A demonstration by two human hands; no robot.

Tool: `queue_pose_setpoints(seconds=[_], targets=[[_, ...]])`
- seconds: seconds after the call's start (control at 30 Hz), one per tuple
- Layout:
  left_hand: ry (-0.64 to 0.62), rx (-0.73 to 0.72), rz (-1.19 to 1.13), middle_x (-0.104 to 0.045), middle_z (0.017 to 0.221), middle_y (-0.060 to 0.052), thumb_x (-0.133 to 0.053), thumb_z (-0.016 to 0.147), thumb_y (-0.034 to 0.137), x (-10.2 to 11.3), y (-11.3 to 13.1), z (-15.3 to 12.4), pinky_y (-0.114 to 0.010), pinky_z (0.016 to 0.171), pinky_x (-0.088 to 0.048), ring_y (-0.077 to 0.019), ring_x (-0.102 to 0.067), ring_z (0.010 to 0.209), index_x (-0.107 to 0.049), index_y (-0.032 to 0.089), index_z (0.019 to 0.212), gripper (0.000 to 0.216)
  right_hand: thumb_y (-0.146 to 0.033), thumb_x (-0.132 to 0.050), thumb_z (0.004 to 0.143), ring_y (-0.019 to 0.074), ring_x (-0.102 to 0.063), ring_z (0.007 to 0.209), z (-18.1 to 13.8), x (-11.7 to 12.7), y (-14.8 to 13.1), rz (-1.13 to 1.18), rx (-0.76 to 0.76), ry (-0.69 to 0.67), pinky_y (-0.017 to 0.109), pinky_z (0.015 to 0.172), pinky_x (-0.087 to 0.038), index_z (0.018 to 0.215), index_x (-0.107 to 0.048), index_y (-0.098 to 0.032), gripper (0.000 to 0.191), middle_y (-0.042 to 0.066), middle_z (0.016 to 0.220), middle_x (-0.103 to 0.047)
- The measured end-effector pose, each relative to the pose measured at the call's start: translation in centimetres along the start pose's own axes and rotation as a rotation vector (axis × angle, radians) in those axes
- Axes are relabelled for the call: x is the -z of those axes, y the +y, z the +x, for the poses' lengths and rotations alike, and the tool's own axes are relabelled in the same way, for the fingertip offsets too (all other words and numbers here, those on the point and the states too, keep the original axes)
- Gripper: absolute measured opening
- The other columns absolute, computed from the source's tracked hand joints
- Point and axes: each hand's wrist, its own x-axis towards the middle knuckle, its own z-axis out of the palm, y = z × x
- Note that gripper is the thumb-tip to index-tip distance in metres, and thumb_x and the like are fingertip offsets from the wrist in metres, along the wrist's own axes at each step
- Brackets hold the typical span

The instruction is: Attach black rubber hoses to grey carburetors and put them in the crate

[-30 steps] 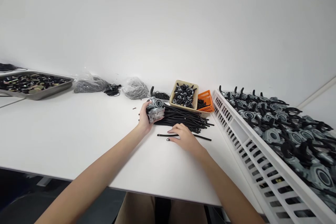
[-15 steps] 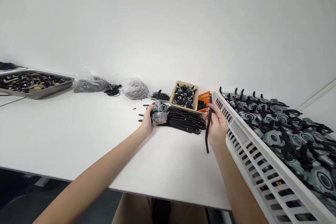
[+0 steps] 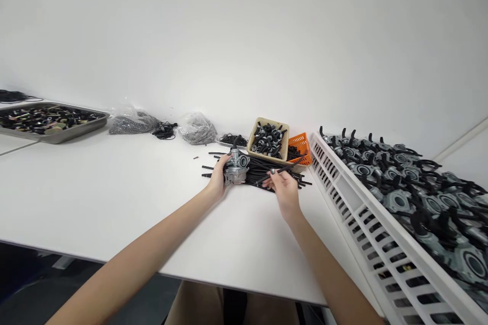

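Observation:
My left hand [image 3: 218,176] is closed around a silver carburetor [image 3: 237,168] with a short black rubber piece sticking up from its top. To the right of it, my right hand [image 3: 282,190] pinches a thin black rubber hose [image 3: 285,168], tilted with its lower end toward the carburetor and apart from it. Beneath and behind both hands lies a bundle of similar black hoses [image 3: 256,166] on the white table [image 3: 152,203].
A cream basket [image 3: 287,143] of small black-and-metal parts and an orange basket [image 3: 305,147] stand behind the hoses. At right is a long white crate [image 3: 343,188] full of carburetors. Plastic bags [image 3: 197,128] and a metal tray [image 3: 72,134] of parts line the wall.
My right hand has moved left, toward the carburetor, and the hose in it has swung from upright to slanting. My left hand with the carburetor has shifted slightly right.

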Motion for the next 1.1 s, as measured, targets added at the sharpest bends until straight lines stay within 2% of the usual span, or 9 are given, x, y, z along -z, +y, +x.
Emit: queue_pose_setpoints(seconds=[0.1,0.33,0.5,0.67,0.83,0.97,1.1], targets=[[0.026,-0.011,0.010,-0.064,0.070,0.000,-0.064,0.070,0.044,-0.3,-0.1,-0.2,-0.025,0.044,-0.050,-0.0172,-0.062,0.056,-0.061,0.019,0.091,0.032,-0.052,-0.078,0.066,0.0165,-0.064,0.052,-0.8,-1.3,0.7,-0.013,-0.018,-0.083,0.029,0.055,-0.049,0.080,-0.063,-0.019,0.039,0.000,0.059,-0.067],[0.036,-0.017,0.000,-0.064,0.073,0.000,-0.067,0.068,0.044,-0.5,-0.2,-0.6,-0.024,0.041,-0.046,-0.0169,-0.060,0.055,-0.060,0.021,0.090,0.033,-0.044,-0.078,0.069,0.0155,-0.066,0.053,-0.9,-1.1,0.7,0.012,0.004,-0.038,0.027,0.055,-0.050,0.080,-0.059,-0.019,0.033,0.001,0.062,-0.071],[0.042,-0.047,-0.013,-0.064,0.074,0.001,-0.067,0.068,0.044,-0.6,-0.3,-0.6,-0.025,0.047,-0.047,-0.0170,-0.060,0.059,-0.060,0.021,0.088,0.031,-0.044,-0.080,0.067,0.0152,-0.067,0.053,-0.9,-0.8,0.4,0.044,-0.002,0.010,0.025,0.054,-0.049,0.079,-0.058,-0.019,0.035,0.000,0.059,-0.070],[0.083,-0.119,-0.053,-0.063,0.073,0.003,-0.068,0.067,0.040,-1.0,-0.3,-0.9,-0.023,0.055,-0.046,-0.0149,-0.058,0.064,-0.060,0.020,0.083,0.026,-0.047,-0.081,0.064,0.0162,-0.066,0.052,-1.6,-1.4,0.9,0.110,-0.072,-0.041,0.028,0.055,-0.052,0.077,-0.059,-0.019,0.038,0.000,0.058,-0.069],[0.035,-0.186,-0.019,-0.064,0.077,0.002,-0.068,0.067,0.039,-1.3,-0.1,-1.3,-0.023,0.062,-0.045,-0.0168,-0.060,0.076,-0.062,0.020,0.087,0.029,-0.048,-0.079,0.068,0.0164,-0.067,0.054,-2.2,-1.9,1.1,0.060,-0.073,-0.142,0.029,0.057,-0.052,0.077,-0.062,-0.018,0.035,0.002,0.061,-0.070],[0.042,-0.198,-0.032,-0.063,0.077,0.003,-0.068,0.067,0.039,-1.2,-0.3,-1.3,-0.022,0.062,-0.044,-0.0151,-0.059,0.073,-0.060,0.020,0.086,0.028,-0.049,-0.077,0.069,0.0152,-0.064,0.052,-2.3,-2.1,1.1,0.007,-0.006,-0.107,0.028,0.056,-0.050,0.074,-0.060,-0.019,0.036,0.001,0.060,-0.068],[0.059,-0.208,-0.029,-0.062,0.077,0.003,-0.066,0.069,0.038,-1.2,-0.4,-1.3,-0.022,0.059,-0.044,-0.0143,-0.058,0.070,-0.060,0.020,0.087,0.026,-0.050,-0.077,0.069,0.0129,-0.060,0.051,-2.2,-2.1,1.1,0.022,-0.029,-0.109,0.027,0.053,-0.046,0.072,-0.059,-0.018,0.037,-0.001,0.059,-0.065]])
